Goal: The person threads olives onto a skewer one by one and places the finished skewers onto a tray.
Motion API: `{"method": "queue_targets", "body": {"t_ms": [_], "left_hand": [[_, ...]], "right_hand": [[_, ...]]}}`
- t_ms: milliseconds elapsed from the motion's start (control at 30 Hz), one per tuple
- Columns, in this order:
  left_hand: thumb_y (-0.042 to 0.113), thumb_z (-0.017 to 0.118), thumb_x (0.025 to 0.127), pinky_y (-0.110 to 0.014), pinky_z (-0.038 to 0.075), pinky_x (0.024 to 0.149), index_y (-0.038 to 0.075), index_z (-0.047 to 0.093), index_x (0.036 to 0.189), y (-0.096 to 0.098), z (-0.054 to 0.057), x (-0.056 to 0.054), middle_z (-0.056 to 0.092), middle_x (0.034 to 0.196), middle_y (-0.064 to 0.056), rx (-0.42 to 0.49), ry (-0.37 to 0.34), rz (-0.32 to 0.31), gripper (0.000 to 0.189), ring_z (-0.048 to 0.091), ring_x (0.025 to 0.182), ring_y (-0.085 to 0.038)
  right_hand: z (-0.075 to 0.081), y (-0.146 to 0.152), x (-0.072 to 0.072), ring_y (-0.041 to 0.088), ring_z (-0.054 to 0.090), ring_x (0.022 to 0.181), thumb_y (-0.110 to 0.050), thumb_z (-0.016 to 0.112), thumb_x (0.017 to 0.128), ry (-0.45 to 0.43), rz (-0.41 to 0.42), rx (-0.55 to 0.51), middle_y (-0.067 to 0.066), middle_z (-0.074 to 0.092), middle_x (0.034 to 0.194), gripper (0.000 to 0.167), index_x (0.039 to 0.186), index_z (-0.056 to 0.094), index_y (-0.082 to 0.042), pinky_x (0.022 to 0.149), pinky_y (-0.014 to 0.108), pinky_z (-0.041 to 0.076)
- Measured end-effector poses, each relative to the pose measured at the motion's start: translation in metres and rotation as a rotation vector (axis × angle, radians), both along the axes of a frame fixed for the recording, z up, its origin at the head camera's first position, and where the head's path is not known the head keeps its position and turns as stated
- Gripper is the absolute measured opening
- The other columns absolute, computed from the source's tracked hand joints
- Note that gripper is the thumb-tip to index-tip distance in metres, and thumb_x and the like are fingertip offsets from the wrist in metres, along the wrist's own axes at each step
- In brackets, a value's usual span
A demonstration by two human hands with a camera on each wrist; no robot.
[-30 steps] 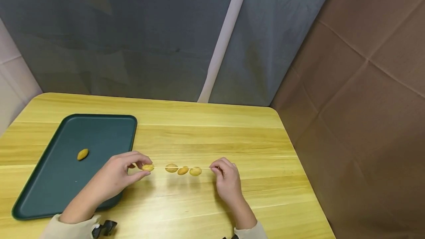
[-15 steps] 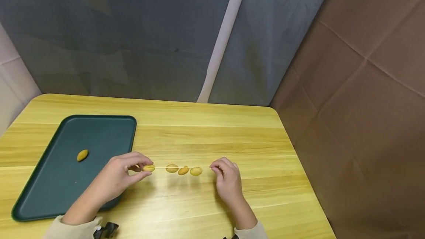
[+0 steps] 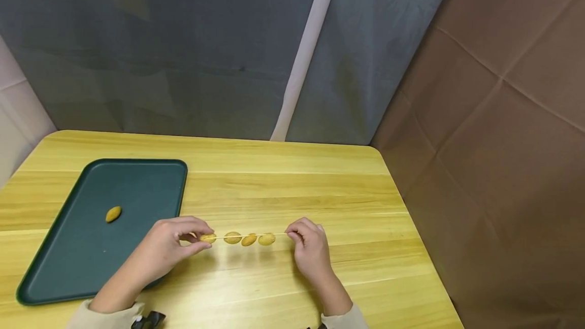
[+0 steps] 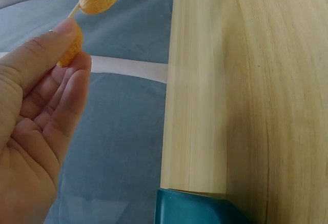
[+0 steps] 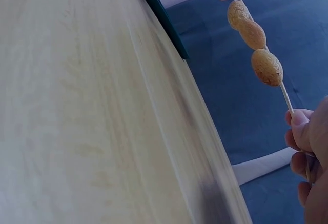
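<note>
Both hands hold a thin wooden skewer level above the table. Three small wrinkled yellow-orange ovals, like dried fruit, hang threaded along its middle; the rightmost oval sits nearest the right hand. My left hand pinches another oval between thumb and fingers at the left end, with the skewer running up to it. In the left wrist view part of that oval is hidden by the thumb. My right hand grips the skewer's right end, and its tail shows below the fingers in the right wrist view.
A dark green tray lies on the left of the wooden table, partly under the left forearm. One loose oval lies on it. A grey cloth hangs behind the table, a brown one at the right.
Both hands and the skewer have come slightly nearer the person. The oval in the left hand has moved right along the skewer, narrowing the gap to the others. The loose oval stays put.
</note>
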State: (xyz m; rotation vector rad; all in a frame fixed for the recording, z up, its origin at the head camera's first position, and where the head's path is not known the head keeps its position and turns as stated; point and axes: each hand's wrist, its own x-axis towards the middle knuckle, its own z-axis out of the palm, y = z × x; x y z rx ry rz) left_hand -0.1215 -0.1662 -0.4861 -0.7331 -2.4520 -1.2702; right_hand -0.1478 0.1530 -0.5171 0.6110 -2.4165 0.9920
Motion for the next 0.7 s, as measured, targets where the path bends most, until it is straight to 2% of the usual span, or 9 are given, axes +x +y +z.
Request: {"method": "queue_targets", "body": {"t_ms": [300, 700], "left_hand": [[-0.001, 0.089, 0.071, -0.021, 0.057, 0.065, 0.02, 0.078, 0.093, 0.0035, 0.0003, 0.0013, 0.074, 0.094, 0.007, -0.031, 0.009, 0.01, 0.032, 0.065, 0.076, 0.002], [0.004, 0.091, 0.071, -0.024, 0.057, 0.063, 0.021, 0.079, 0.092, 0.0077, 0.0018, 0.0017, 0.075, 0.092, 0.008, -0.071, 0.035, 0.009, 0.029, 0.063, 0.075, 0.004]], "right_hand": [[-0.0027, -0.0023, -0.0002, 0.009, 0.065, 0.078, -0.017, 0.073, 0.084, 0.055, -0.013, 0.036, -0.007, 0.069, 0.084, 0.006, 0.082, 0.071, -0.012, 0.067, 0.025, 0.038], [-0.0006, -0.0053, 0.0018, 0.01, 0.065, 0.077, -0.015, 0.074, 0.083, 0.048, -0.018, 0.043, -0.006, 0.069, 0.084, 0.006, 0.081, 0.071, -0.011, 0.067, 0.027, 0.039]]}}
